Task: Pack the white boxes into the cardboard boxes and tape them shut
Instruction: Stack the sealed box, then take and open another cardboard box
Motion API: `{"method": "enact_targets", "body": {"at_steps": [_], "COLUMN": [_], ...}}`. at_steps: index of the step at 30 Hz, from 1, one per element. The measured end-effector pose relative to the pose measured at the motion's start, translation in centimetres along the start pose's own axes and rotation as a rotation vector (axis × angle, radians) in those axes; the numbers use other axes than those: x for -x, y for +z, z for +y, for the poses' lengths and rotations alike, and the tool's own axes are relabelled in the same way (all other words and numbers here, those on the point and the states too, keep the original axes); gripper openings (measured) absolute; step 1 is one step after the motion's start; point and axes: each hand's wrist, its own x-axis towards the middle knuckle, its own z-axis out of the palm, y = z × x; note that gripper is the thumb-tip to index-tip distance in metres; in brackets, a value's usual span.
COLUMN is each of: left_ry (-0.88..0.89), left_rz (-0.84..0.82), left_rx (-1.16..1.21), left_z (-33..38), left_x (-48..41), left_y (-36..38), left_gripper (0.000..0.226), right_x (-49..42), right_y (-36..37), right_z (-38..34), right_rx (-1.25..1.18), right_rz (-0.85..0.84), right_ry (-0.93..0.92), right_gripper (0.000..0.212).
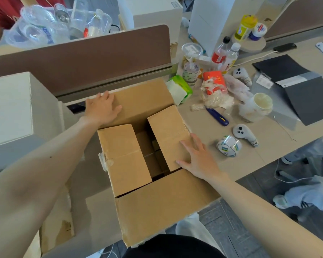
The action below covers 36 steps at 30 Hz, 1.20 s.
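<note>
Both hands flat, gripping nothing: left hand point(102, 107) on cardboard box point(157, 198) far flap, right hand point(196, 158) pressing right flap; tape roll point(228, 146) nearby on bench point(250, 131).

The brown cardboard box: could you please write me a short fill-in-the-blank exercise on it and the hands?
1. The left hand rests flat on the ___ flap of the brown cardboard box.
2. The right hand lies on the ___ inner flap.
3. The clear tape roll is held by ___ hand.
Missing words: far; right; neither.
</note>
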Motion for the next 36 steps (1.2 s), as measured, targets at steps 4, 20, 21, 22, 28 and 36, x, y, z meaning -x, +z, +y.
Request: {"method": "enact_targets", "body": {"at_steps": [4, 20, 21, 22, 28, 36], "left_ry": [-0.031, 0.344, 0.327, 0.32, 0.231, -0.084], "left_rz": [-0.14, -0.226, -0.223, -0.198, 0.033, 0.114], "left_rx": [0.167, -0.077, -0.075, -0.074, -0.082, -0.053], "left_z": [0.9, 8.4, 8.5, 8.6, 8.4, 2.1], "left_x": [1.1, 12.2, 12.5, 12.7, 12.4, 15.5], "left_y": [3.0, 3.9, 3.8, 3.5, -1.9, -5.4], "left_gripper": [0.068, 0.049, 0.05, 0.051, 0.041, 0.027], "right_x": [-0.2, -5.5, -5.4, -5.3, -4.0, -5.8], "right_y": [0.1, -1.1, -1.1, -1.3, -6.8, -14.0], "right_z": [-0.2, -7.1, -7.2, -7.4, -7.5, -2.0], "right_rx": [0.033, 0.603, 0.622, 0.614, 0.437, 0.688], "right_rz": [-0.03, -0.266, -0.259, -0.247, -0.129, -0.009], "right_ry": [0.012, -0.456, -0.462, -0.475, -0.534, -0.348], "right_gripper": [0.075, 0.036, 0.034, 0.031, 0.006, 0.045]}}
